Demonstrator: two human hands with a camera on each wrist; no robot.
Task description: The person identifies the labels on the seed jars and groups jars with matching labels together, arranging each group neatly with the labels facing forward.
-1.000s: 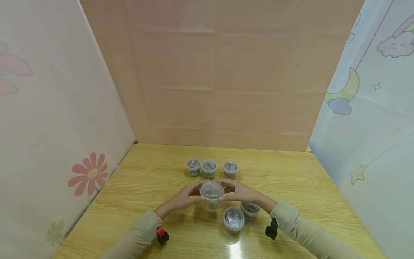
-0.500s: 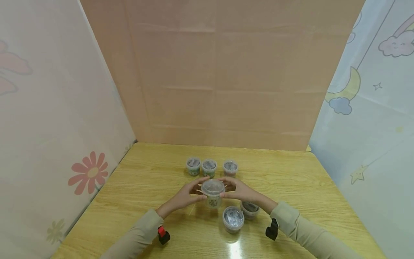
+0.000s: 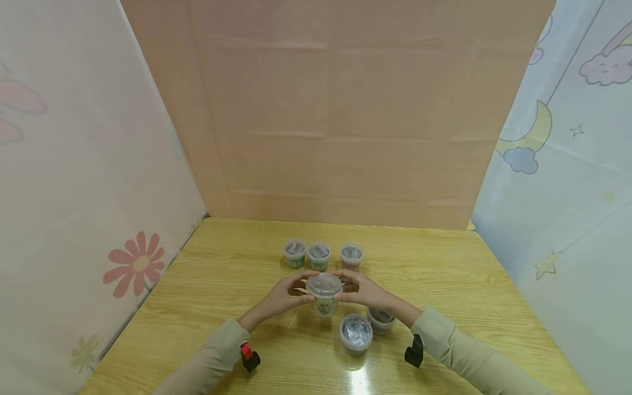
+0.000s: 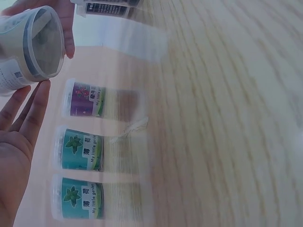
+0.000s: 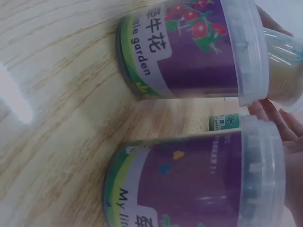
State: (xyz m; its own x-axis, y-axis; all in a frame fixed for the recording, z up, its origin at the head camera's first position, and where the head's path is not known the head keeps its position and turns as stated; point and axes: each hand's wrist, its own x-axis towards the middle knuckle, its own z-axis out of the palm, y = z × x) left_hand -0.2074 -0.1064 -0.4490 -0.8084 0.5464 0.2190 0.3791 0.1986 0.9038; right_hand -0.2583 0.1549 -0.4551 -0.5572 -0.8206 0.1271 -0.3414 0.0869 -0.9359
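A clear plastic tub point(image 3: 324, 303) with a transparent lid and a pale printed label is held upright above the table. My left hand point(image 3: 276, 300) grips its left side, thumb in front and fingers reaching behind. On the opposite side my right hand point(image 3: 367, 291) grips it the same way. From the left wrist view, the fingers point(image 4: 37, 111) of my left hand lie against the tub near its lid. Two purple-labelled tubs stand below my right hand: one tub point(image 3: 356, 334) in front, the other tub point(image 3: 381, 320) partly behind my right wrist.
Behind the hands stand two green-labelled tubs, one tub point(image 4: 78, 197) at the left end and another tub point(image 4: 80, 149) beside it, then a purple-labelled tub point(image 4: 85, 98). A tall tan panel point(image 3: 326, 115) rises along the back edge of the wooden table point(image 3: 237, 241).
Both hands have raised the held tub slightly and shifted it a little away from me, with its front label now showing more clearly. The standing tubs have stayed in place.
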